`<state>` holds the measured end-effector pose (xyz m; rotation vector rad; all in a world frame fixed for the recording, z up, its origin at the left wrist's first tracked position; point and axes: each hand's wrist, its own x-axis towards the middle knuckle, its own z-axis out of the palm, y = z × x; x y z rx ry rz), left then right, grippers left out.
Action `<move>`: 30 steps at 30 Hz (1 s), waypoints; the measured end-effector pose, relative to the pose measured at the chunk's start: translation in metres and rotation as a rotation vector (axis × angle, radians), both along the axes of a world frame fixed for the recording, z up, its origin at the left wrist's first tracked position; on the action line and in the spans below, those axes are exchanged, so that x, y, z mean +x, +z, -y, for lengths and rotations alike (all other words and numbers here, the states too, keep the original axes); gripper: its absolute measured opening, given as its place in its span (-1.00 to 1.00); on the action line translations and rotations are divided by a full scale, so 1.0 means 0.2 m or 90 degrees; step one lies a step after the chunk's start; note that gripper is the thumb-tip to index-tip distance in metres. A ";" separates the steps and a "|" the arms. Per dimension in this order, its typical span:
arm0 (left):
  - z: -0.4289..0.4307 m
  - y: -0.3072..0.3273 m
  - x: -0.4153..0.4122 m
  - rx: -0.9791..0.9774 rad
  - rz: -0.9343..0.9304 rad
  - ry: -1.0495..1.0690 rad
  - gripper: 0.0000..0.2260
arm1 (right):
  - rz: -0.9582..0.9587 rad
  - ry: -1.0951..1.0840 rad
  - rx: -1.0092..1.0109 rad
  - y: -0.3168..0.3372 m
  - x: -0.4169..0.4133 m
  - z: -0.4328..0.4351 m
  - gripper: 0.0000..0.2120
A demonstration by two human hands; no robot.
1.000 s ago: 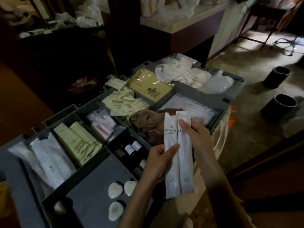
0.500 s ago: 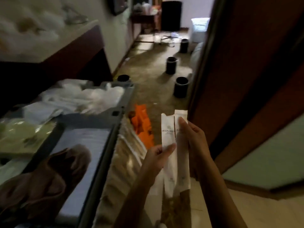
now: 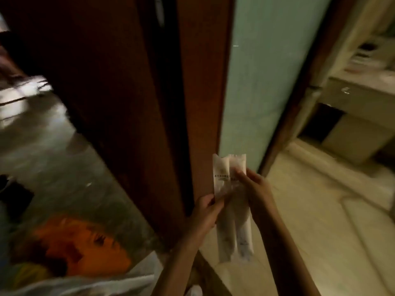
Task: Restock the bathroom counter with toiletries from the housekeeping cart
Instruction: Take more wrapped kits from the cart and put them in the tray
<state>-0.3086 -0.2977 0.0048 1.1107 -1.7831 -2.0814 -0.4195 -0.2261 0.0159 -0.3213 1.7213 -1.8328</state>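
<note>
Two long white toiletry packets (image 3: 232, 227) are held upright, side by side, in front of me. My left hand (image 3: 205, 212) pinches the left packet near its middle. My right hand (image 3: 254, 186) grips the right packet from the side, with its fingertips on the printed upper part. The bathroom counter (image 3: 367, 80) shows blurred at the far right, pale, with small items on top. Only a blurred corner of the housekeeping cart (image 3: 81, 283) remains at the lower left.
A dark wooden door frame (image 3: 198, 103) and a frosted green glass panel (image 3: 267, 82) stand straight ahead. To the right a doorway opens onto a pale tiled bathroom floor (image 3: 320, 210). An orange bag (image 3: 81, 246) hangs at the lower left, with carpet beyond.
My view has swung right, away from the cart trays, toward the door frame and the bathroom. Both hands have kept hold of the two packets.
</note>
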 end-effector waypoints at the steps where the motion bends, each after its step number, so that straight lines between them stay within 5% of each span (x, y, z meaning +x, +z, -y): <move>1: -0.01 0.01 -0.06 0.009 -0.021 -0.036 -0.95 | -0.006 -0.035 -0.009 0.01 -0.03 -0.05 -0.83; 6: -0.06 0.06 -0.28 0.013 -0.078 -0.231 -0.93 | -0.008 -0.207 -0.049 0.05 -0.13 -0.24 -0.80; 16: -0.28 0.04 -0.45 -0.020 -0.129 -0.410 -0.81 | -0.008 -0.442 -0.086 0.01 -0.12 -0.57 -0.78; 30: -0.47 -0.02 -0.67 -0.027 -0.080 -0.457 -0.87 | 0.047 -0.445 -0.067 -0.05 -0.29 -0.76 -0.76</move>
